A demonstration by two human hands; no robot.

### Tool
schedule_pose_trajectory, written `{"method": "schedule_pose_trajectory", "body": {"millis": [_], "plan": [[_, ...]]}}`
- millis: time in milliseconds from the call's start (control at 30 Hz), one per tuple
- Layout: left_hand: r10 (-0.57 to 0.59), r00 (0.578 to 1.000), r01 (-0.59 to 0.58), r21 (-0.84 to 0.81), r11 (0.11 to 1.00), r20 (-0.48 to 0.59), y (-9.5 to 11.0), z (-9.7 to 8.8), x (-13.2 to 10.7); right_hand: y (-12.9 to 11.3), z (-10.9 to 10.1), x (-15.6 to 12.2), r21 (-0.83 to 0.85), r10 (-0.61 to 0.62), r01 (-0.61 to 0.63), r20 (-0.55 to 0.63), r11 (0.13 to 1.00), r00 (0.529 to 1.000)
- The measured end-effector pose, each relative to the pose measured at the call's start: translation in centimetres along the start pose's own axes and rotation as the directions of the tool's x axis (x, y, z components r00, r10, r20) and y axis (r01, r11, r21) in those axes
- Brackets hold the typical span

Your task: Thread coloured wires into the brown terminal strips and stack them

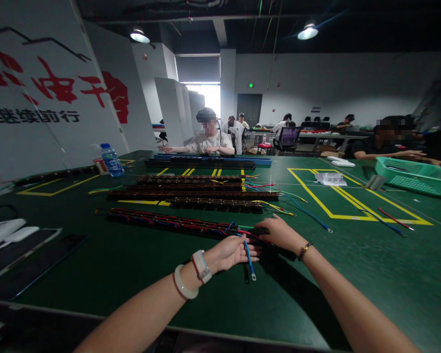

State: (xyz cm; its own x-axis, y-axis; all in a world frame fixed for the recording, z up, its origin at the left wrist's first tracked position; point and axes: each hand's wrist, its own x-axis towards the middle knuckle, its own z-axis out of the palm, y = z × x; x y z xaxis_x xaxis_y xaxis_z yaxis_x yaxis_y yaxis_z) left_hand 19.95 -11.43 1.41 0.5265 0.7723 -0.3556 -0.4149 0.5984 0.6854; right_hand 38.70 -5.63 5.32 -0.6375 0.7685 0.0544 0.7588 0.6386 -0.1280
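A long black strip [169, 221] with red and blue wires along it lies across the green table in front of me. From its right end comes a short blue wire [249, 257] with a metal ring terminal. My left hand [232, 252] is palm up beneath that end, the thumb against the blue wire, which hangs across the fingers. On the right, my right hand [281, 231] bends its fingers over the red wire [256, 236] and the green wire [247, 227] at the strip's end. Its fingertips are partly hidden, so their exact grip is unclear.
Several similar wired strips [194, 195] lie just beyond. Phones [36, 264] and white cases rest at left, near a water bottle [112, 161]. Loose wires [395, 218], a small white packet [330, 179] and a green basket [415, 177] are at right. People sit across the table.
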Motion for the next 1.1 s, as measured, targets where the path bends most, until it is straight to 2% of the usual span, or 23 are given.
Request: {"method": "schedule_pose_trajectory", "body": {"millis": [167,333,533,767,933,1100], "plan": [[0.046,0.999,-0.046,-0.010,0.999,0.005,-0.3,0.1,0.3,-1.9,0.1,-0.4,-0.117,0.073,-0.081,-0.073,0.990,0.995],[0.175,0.984,-0.167,-0.160,0.973,0.033,-0.7,0.2,1.2,-4.1,0.2,-1.1,-0.302,0.020,-0.046,-0.088,0.952,0.996],[0.191,0.977,-0.208,-0.235,0.949,-0.093,-0.9,1.3,1.9,-6.5,0.9,-1.9,-0.421,-0.026,-0.003,-0.065,0.907,0.998],[0.216,0.955,-0.264,-0.253,0.931,-0.203,-1.6,1.9,2.0,-6.8,1.2,-2.8,-0.375,-0.070,0.013,-0.139,0.927,0.988],[0.225,0.961,-0.262,-0.262,0.929,-0.163,-2.0,2.1,2.2,-6.6,0.2,-3.3,-0.361,-0.041,0.021,-0.049,0.932,0.998],[0.224,0.963,-0.257,-0.256,0.932,-0.149,-2.0,2.3,2.0,-6.0,-2.0,-2.8,-0.237,0.034,-0.018,0.065,0.971,0.997]]}}
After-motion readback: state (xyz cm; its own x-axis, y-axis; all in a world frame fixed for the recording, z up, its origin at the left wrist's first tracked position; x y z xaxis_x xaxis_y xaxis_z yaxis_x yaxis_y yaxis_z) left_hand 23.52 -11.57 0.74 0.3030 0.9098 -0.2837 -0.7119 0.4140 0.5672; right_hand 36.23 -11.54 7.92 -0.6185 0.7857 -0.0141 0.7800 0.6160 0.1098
